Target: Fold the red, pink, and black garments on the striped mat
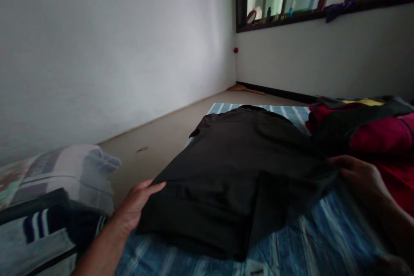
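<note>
A black shirt point(220, 155) lies spread over a blue striped sheet point(307, 241), its collar end pointing away from me. Its lower part is creased, and a fold of cloth stands out near the middle of the hem. At the left edge of the shirt, my left hand point(139, 200) pinches the fabric, thumb on top and the other fingers hidden beneath. My right hand point(360, 177) grips the shirt's right edge and holds it a little raised off the sheet; some of its fingers are hidden by the cloth.
A heap of red, pink and dark clothes point(371, 133) lies on the right. Folded clothes point(48, 224) and a grey-white checked cloth point(87, 172) are at the left. Behind stand a white wall point(129, 43) and a window sill point(291, 19) with small bottles and a mirror.
</note>
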The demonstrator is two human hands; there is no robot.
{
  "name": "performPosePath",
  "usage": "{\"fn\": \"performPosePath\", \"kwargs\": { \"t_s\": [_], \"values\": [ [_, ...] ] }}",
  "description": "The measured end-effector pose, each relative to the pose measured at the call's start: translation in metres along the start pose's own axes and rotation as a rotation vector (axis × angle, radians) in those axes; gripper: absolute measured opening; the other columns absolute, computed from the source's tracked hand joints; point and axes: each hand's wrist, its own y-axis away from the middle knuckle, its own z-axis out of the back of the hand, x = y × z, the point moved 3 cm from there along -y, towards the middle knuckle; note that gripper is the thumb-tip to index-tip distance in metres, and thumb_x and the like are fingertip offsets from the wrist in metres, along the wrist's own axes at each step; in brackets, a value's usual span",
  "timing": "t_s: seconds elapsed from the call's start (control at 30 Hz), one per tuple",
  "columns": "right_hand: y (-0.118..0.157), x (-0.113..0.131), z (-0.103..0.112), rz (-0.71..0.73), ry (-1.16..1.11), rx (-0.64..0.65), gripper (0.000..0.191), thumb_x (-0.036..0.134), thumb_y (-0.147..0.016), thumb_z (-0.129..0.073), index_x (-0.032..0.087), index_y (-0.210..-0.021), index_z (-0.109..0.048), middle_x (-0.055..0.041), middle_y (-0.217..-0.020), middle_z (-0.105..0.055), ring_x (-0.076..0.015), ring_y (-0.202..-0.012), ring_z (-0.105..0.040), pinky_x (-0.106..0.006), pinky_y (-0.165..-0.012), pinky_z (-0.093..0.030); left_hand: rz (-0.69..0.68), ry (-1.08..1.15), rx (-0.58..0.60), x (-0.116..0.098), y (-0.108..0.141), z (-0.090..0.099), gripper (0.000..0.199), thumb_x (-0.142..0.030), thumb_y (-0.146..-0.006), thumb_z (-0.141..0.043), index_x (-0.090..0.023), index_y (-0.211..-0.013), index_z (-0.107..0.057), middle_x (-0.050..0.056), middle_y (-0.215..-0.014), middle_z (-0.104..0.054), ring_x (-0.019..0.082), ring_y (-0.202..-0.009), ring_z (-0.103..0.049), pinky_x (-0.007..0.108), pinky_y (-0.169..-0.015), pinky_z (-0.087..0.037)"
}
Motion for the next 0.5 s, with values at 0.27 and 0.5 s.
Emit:
{"fn": "performPosePath", "kwargs": {
  "t_s": [0.27, 0.5],
  "values": [
    [0.055, 0.049, -0.019, 0.272, 0.392, 0.056, 0.034, 0.034, -0.082, -0.041, 0.021, -0.101, -0.066, -0.0114, -0.112, -0.067, -0.0312, -0.106, -0.061, -0.044, -0.087, -0.05, 0.069, -0.206, 0.093, 0.026, 0.006, -0.003, 0.046, -0.047, -0.052, -0.084, -0.018, -0.085, -0.068, 0.008, -0.08, -0.074, 0.027, -0.077, -0.071, 0.032, -0.069, -0.057],
    [0.093, 0.114, -0.066, 0.146, 0.128, 0.531, 0.047, 0.037, -0.075, -0.059, 0.023, -0.119, -0.062, -0.01, -0.117, -0.066, -0.0288, -0.103, -0.063, -0.04, -0.086, -0.052, 0.064, -0.181, 0.213, 0.022, 0.013, -0.005, 0.052, -0.035, -0.046, -0.087, -0.02, -0.093, -0.069, 0.006, -0.088, -0.075, 0.028, -0.081, -0.071, 0.035, -0.074, -0.057]
  ]
}}
